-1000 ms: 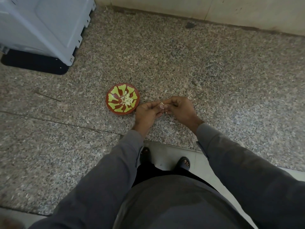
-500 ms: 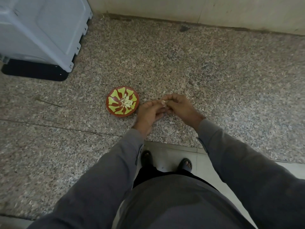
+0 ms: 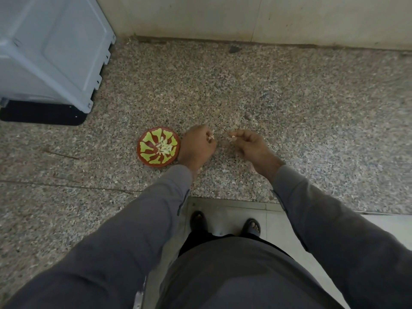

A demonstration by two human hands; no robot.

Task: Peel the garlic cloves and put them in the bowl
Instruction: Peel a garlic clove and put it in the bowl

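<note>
A red bowl [image 3: 142, 152] with a yellow-green pattern sits on the speckled granite counter and holds several pale peeled garlic cloves [image 3: 164, 148]. Just right of the bowl, my left hand [image 3: 196, 146] has its fingers curled round a small pale garlic piece [image 3: 210, 137]. A short gap to the right, my right hand [image 3: 249, 144] pinches another small pale bit [image 3: 233, 136] at its fingertips. I cannot tell which bit is clove and which is skin.
A grey plastic appliance [image 3: 51, 52] on a black base [image 3: 42, 114] stands at the back left. A tiled wall [image 3: 245, 16] runs along the counter's far edge. Small skin flakes [image 3: 225, 170] lie near my hands. My feet [image 3: 225, 224] show on the floor below the counter's front edge.
My hands were together working one garlic clove; now they have pulled apart, each holding a piece. The left hand has shifted toward the bowl.
</note>
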